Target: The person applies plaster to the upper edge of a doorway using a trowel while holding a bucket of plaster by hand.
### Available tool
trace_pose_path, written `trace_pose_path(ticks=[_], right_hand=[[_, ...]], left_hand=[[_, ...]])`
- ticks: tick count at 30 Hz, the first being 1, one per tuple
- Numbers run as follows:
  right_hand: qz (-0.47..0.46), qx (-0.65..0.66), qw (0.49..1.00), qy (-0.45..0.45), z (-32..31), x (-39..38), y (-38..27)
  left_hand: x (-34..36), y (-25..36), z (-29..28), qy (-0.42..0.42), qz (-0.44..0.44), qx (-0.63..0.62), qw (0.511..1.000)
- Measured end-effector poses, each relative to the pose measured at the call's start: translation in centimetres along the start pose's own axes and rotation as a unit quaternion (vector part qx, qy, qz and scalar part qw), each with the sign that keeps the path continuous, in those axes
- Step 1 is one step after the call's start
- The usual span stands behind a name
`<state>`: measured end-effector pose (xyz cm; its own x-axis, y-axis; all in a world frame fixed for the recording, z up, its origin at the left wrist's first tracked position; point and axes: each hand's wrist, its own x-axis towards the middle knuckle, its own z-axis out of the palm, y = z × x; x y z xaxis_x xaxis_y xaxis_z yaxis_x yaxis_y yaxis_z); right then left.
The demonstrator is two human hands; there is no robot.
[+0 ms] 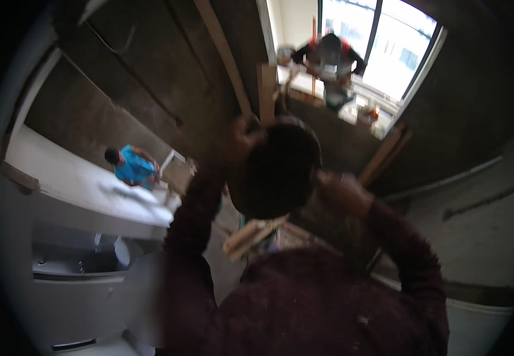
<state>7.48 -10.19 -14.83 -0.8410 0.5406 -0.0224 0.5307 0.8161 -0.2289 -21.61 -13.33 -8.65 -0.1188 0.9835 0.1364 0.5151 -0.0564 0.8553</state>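
Two hands hold a dark round thing up in front of the chest

Head view: The dark round thing [277,169] is in the middle, raised in front of the maroon top [310,302]. The left hand [246,132] is at its upper left edge and the right hand [344,193] at its right edge. Both hands look curled, gripping it between them; blur and shadow hide how the separate fingers lie, and I cannot tell exactly what the thing is.

Lower down, just past its bottom edge, lie some pale wood strips [254,234]. An upright board [267,95] shows near the left hand, and more boards [384,153] slant beyond the right hand. A person in a blue shirt [133,166] is well apart on the left. Another person [330,56] leans forward by the bright window [387,44] at the top.
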Motion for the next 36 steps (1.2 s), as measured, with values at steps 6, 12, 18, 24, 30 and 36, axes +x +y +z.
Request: trace_pose_path(ticks=[6,12,18,24,30,36], right_hand=[[-0.035,-0.055,0.998,0.025,-4.6,5.0,-5.6],[-0.368,-0.009,0.927,0.066,0.0,9.3,-3.6],[-0.227,0.146,0.959,-0.088,-2.6,8.3,-7.1],[-0.189,0.225,0.95,-0.102,-4.7,8.2,-9.5],[-0.235,0.249,0.933,-0.108,-6.8,8.7,-9.3],[-0.236,0.2,0.938,-0.156,-12.2,8.9,-8.6]], left_hand=[[-3.1,3.2,-5.3,-0.046,-0.008,-0.047,0.998],[-4.6,5.7,-6.3,-0.038,-0.042,-0.066,0.996],[-7.3,4.0,-6.7,0.011,-0.007,-0.123,0.992],[-9.9,2.7,-7.0,0.175,0.007,-0.183,0.967],[-13.8,2.3,-7.6,0.357,0.037,-0.235,0.903],[-16.3,-1.2,-7.7,0.475,0.012,-0.306,0.825]])
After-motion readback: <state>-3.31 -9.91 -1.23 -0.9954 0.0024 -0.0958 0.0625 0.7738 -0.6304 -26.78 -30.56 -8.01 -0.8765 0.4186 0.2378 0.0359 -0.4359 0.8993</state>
